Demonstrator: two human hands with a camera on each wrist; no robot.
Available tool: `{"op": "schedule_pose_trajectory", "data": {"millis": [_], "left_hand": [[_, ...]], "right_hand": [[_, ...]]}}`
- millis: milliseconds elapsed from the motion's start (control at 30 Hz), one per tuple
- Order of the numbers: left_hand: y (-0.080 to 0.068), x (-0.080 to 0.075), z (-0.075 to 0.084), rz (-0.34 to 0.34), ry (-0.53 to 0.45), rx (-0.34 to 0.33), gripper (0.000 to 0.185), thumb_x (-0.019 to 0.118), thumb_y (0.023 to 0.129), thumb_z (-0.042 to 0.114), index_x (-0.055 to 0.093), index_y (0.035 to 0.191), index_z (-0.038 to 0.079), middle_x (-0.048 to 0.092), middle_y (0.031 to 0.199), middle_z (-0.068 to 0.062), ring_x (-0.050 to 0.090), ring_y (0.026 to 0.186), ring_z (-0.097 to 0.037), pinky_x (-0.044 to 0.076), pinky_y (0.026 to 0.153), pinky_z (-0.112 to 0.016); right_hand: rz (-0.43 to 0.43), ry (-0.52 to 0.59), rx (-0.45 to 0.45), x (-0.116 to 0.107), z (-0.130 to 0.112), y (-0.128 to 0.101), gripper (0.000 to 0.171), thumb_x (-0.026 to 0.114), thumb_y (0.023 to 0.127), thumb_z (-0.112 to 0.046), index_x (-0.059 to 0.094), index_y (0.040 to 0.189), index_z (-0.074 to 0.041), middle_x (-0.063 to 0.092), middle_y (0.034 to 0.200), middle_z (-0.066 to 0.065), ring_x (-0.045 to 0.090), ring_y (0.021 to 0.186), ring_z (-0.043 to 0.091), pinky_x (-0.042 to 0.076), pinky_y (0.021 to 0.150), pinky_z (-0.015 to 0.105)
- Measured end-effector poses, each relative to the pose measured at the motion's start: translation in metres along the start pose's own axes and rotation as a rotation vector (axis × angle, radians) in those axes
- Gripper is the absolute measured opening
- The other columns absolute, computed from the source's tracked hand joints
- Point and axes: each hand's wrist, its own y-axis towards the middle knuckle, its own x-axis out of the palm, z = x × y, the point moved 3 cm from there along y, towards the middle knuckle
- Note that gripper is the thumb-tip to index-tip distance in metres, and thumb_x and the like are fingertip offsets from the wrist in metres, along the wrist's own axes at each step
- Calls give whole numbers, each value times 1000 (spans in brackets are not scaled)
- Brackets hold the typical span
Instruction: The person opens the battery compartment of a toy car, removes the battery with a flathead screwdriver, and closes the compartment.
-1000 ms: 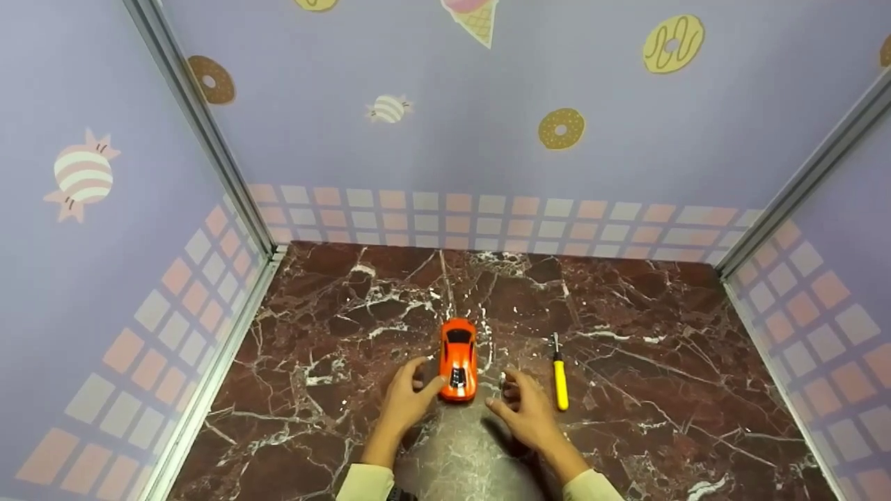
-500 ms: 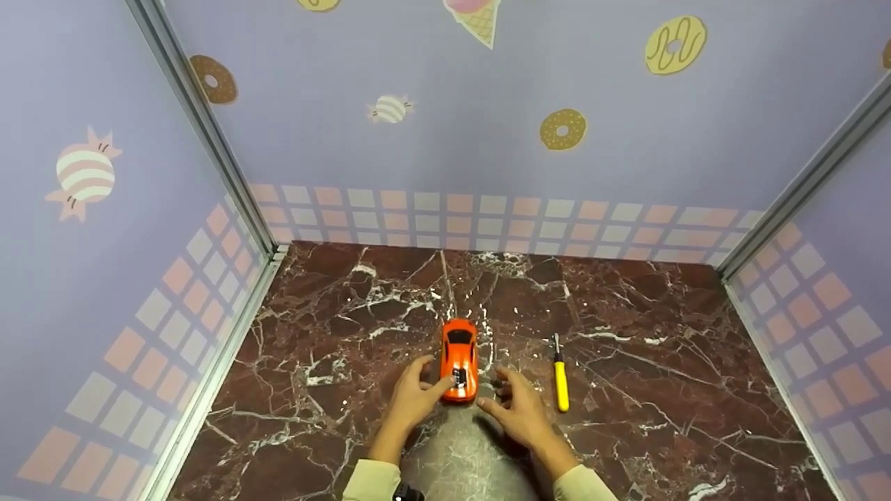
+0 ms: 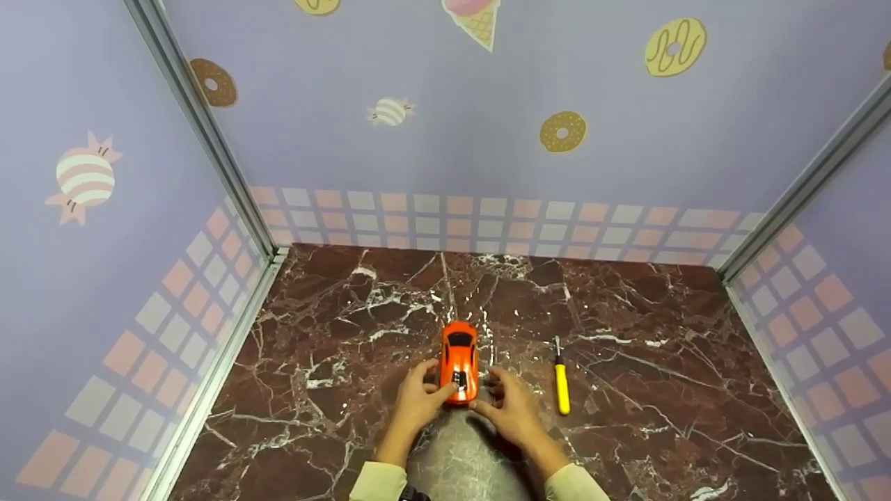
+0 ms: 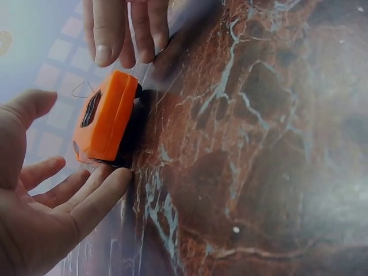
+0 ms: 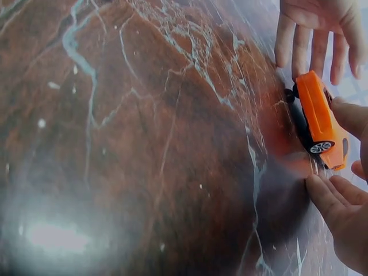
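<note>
An orange toy car (image 3: 459,359) stands on the dark red marble tabletop (image 3: 348,327), nose pointing away from me. My left hand (image 3: 426,384) is at its rear left side. In the left wrist view its fingers (image 4: 100,192) lie straight against the car's (image 4: 103,118) lower edge, with the thumb held apart. My right hand (image 3: 495,394) is at the rear right side. In the right wrist view its thumb (image 5: 349,115) touches the car (image 5: 318,115) and its fingers (image 5: 325,198) lie loose beside it. Neither hand grips the car.
A yellow-handled screwdriver (image 3: 561,385) lies on the marble to the right of my right hand. Purple walls with sweets pictures close in the tabletop on the left, back and right, with metal corner posts (image 3: 209,146).
Both hands have slid forward and inward, from just behind the car to either side of its rear. The car and the screwdriver have stayed put.
</note>
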Motion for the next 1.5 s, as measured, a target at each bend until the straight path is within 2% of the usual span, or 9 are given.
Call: {"op": "schedule_pose_trajectory", "data": {"millis": [300,500,767,1133,1233,1367,1500], "left_hand": [[1,4,0,-3,-31,-9,60,82,82,9,58,135,-5,63,128,-27,72,98,-34,60,78,-38],[1,5,-4,-1,-30,-16,57,82,80,3,61,132,-5,66,127,-25,71,99,-33,59,80,-38],[2,9,-5,22,-10,6,49,82,82,6,65,128,-3,70,118,-21,71,94,-28,58,78,-38],[1,11,-2,38,34,0,50,81,80,-1,65,127,-2,71,117,-19,70,94,-28,58,79,-39],[0,12,0,64,55,29,46,79,82,0,66,126,-3,70,115,-19,69,95,-29,57,82,-42],[-2,14,0,108,111,81,40,73,87,4,68,125,-4,69,116,-18,67,106,-34,54,94,-50],[-3,17,1,125,73,104,37,68,90,2,67,126,-7,68,116,-18,67,111,-35,52,99,-50]], "right_hand": [[21,61,58,5,-3,6,66,85,82,-18,56,137,1,68,118,22,68,105,35,60,87,43],[20,109,26,10,-3,8,66,85,80,-9,56,138,5,66,120,26,69,103,39,60,87,46],[45,21,-4,12,-8,9,65,87,80,-13,58,136,4,67,115,23,70,96,34,60,84,46],[39,-5,9,20,-14,7,58,83,83,-9,60,133,6,68,113,19,70,97,29,60,84,41],[46,-2,9,19,-15,7,56,82,83,-8,60,132,8,68,114,20,70,96,29,61,82,37],[56,24,40,19,-17,6,55,82,82,-8,61,131,8,68,114,20,71,96,28,60,80,30],[70,53,60,18,-19,6,59,84,82,-14,61,131,9,67,113,21,72,96,27,60,78,26]]}}
